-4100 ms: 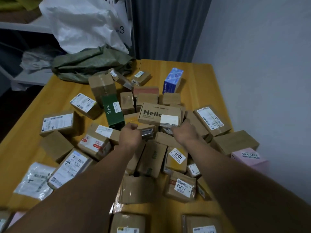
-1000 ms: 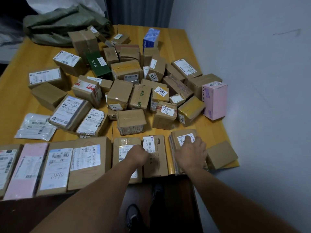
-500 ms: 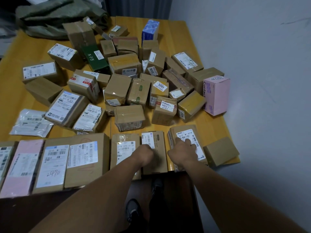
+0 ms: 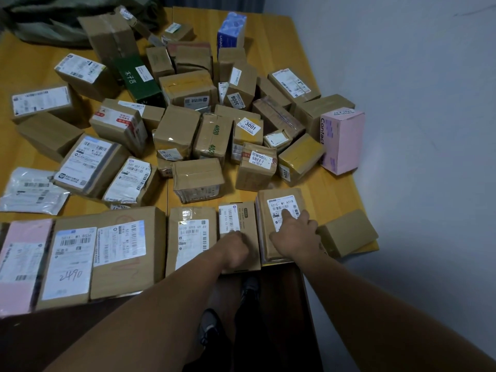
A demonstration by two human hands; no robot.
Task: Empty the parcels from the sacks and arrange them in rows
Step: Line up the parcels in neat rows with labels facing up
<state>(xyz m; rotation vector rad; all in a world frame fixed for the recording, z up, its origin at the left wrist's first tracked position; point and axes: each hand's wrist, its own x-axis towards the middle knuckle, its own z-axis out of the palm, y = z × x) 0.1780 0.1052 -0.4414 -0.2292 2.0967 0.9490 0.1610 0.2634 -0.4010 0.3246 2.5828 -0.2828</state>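
Near edge of table (image 4: 335, 189): one row of flat parcels, labels up, side by side. From left: pink parcel (image 4: 24, 264), carton marked 2490 (image 4: 67, 264), wide carton (image 4: 126, 275), taped carton (image 4: 188, 218), narrow carton (image 4: 247, 218), carton marked 501E (image 4: 279, 202). Just beside the last, turned askew at the table corner: plain carton (image 4: 346, 232).

Presses right hand (image 4: 295, 237) palm down on the 501E carton, fingers straight and spread, index tip on the white label. Rests left hand (image 4: 236, 251) on the near end of the narrow carton, knuckles up; blurred, so gripping or merely resting not determinable.

Behind the row: unsorted heap (image 4: 198, 130) of small cartons, tilted and leaning on each other. At its right side, upright: pink box (image 4: 341, 140). At its far side: blue box (image 4: 230, 30) and green box (image 4: 139, 79). Left of the heap, flat on the wood: clear mailer bag (image 4: 29, 191). At the far left corner: green sack (image 4: 53, 25), slumped. Below the table edge: one shoe (image 4: 209, 328).
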